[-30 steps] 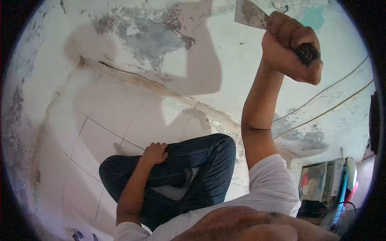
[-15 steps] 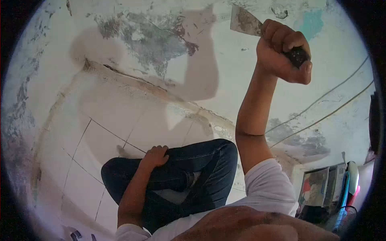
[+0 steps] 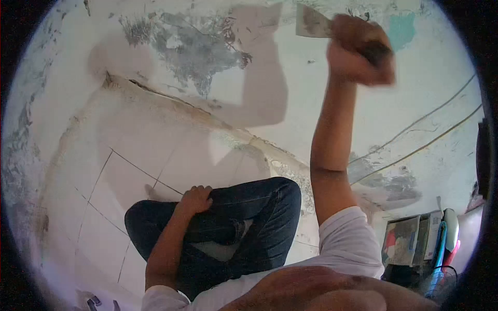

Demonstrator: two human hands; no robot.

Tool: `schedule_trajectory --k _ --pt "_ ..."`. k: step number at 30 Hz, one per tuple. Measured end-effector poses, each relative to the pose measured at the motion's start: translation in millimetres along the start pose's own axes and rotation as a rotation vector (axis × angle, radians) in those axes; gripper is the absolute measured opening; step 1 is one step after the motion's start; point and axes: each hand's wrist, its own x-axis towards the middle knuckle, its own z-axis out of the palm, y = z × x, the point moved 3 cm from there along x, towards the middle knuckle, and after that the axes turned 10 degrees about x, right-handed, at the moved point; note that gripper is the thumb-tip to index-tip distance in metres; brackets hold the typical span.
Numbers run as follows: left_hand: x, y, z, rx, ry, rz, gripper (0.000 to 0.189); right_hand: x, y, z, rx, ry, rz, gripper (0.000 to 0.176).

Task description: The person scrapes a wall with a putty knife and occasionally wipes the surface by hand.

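High at the upper right of the head view, my right hand (image 3: 360, 49) is wrapped around the dark handle (image 3: 374, 52) of a putty knife. Its flat, smeared blade (image 3: 311, 23) points left and overlaps the patchy wall (image 3: 301, 88). Motion blurs this hand. Lower down, my left hand (image 3: 197, 199) rests on my folded leg in dark jeans (image 3: 249, 199), its fingers laid over the denim with no tool in them.
Grey bare patches (image 3: 192, 49) and a turquoise patch (image 3: 403, 30) mark the wall. A cracked ledge (image 3: 181, 101) runs above white floor tiles (image 3: 104, 228). Thin cables (image 3: 415, 150) cross the right side. Stacked belongings (image 3: 415, 241) stand at lower right, and a metal object (image 3: 93, 301) lies at lower left.
My right hand has moved up slightly with the putty knife, and the forearm is more upright. My left hand stays on the leg; the view has shifted slightly.
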Motion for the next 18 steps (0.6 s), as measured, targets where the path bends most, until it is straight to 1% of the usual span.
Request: schedule_trajectory --k 1,2,4,6,7,8,10,12,13,14,16,17,18 --pt "-1 2 0 -0.013 -0.032 -0.007 0.044 -12 14 -10 -0.202 0.144 0.084 0.049" --pt "-3 1 9 -0.015 -0.038 -0.006 0.044 -15 26 -7 -0.403 0.29 0.164 0.049" --pt "2 -7 18 0.012 0.048 0.027 0.044 -9 15 10 -0.424 0.252 0.093 0.05" --pt "-3 -6 7 0.007 0.038 0.008 0.043 18 -5 21 -0.12 -0.06 0.153 0.051" --pt "-3 -2 5 -0.004 0.024 -0.005 0.043 -17 8 -13 -0.184 0.372 0.025 0.049" --pt "-3 1 11 -0.014 0.009 0.001 0.043 -10 32 10 -0.802 0.502 0.146 0.047" --pt "4 -7 14 0.001 0.002 0.014 0.043 -8 30 5 -0.57 0.342 0.144 0.05" --pt "6 -14 19 -0.015 0.025 0.019 0.043 -4 -11 -6 -0.22 0.34 0.046 0.053" --pt "9 -17 20 -0.022 0.062 0.027 0.043 1 0 -4 -0.214 0.327 0.045 0.053" --pt "7 -12 23 -0.033 0.081 0.043 0.043 4 17 2 -0.372 0.34 0.085 0.051" --pt "2 -3 21 -0.033 0.038 0.035 0.044 4 36 12 -0.711 0.377 0.168 0.047" --pt "2 -4 11 -0.021 0.032 0.006 0.044 10 28 19 -0.523 0.259 0.175 0.055" --pt "1 -7 7 -0.016 0.043 0.002 0.044 8 14 28 -0.375 0.394 0.058 0.058"
